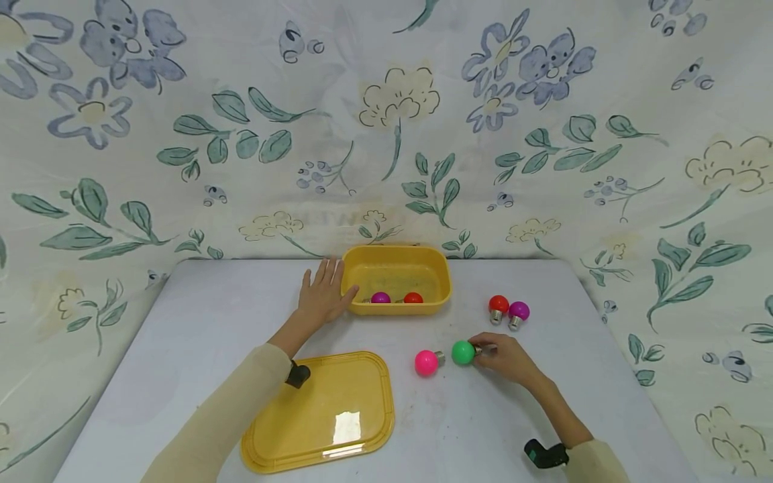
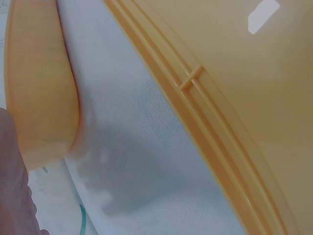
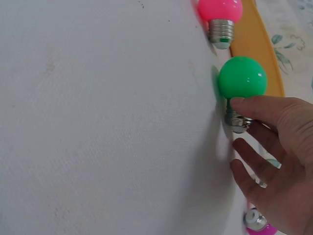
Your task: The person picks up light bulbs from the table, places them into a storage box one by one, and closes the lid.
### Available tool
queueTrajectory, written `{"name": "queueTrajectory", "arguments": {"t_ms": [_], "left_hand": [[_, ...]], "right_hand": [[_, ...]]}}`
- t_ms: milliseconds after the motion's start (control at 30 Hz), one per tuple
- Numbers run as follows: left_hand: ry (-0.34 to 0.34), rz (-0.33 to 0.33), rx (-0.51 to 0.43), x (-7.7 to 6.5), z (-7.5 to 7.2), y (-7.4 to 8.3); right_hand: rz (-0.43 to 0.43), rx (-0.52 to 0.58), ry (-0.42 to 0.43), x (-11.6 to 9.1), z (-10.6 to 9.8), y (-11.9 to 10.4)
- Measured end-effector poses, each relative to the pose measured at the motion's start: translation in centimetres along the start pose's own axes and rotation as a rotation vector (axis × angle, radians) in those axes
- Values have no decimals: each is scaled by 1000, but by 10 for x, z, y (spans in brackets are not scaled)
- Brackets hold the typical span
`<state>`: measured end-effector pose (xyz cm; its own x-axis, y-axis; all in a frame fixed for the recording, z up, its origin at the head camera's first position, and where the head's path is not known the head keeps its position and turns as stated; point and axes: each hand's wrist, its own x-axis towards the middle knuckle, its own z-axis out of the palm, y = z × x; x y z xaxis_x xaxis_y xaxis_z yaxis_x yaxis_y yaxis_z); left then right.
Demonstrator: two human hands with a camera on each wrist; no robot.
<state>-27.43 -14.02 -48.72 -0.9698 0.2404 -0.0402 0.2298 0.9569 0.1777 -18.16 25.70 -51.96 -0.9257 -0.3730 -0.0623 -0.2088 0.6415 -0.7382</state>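
My right hand point(image 1: 504, 357) pinches a green light bulb point(image 1: 462, 352) by its metal screw base, between thumb and forefinger, low over the white table. In the right wrist view the other fingers are spread loosely. Just left of it lies a pink light bulb point(image 1: 426, 363), base toward the green one. My left hand point(image 1: 323, 292), fingers extended, rests against the left side of a yellow plastic bin point(image 1: 401, 309). Inside the bin, a purple bulb point(image 1: 380, 298) and a red bulb point(image 1: 413, 298) show above the front rim, partly hidden by it.
A yellow lid point(image 1: 320, 416) lies flat at front left, under the left forearm. To the right of the bin lie a red bulb point(image 1: 498, 304) and a purple bulb point(image 1: 519, 311), side by side. A floral cloth point(image 1: 386, 154) hangs behind the table.
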Motion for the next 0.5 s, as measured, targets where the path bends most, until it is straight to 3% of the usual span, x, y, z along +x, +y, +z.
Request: {"name": "queueTrajectory", "arguments": {"t_ms": [500], "left_hand": [[-11,0,-14,0,0,0]], "right_hand": [[6,33,45,6,-1,-5]]}}
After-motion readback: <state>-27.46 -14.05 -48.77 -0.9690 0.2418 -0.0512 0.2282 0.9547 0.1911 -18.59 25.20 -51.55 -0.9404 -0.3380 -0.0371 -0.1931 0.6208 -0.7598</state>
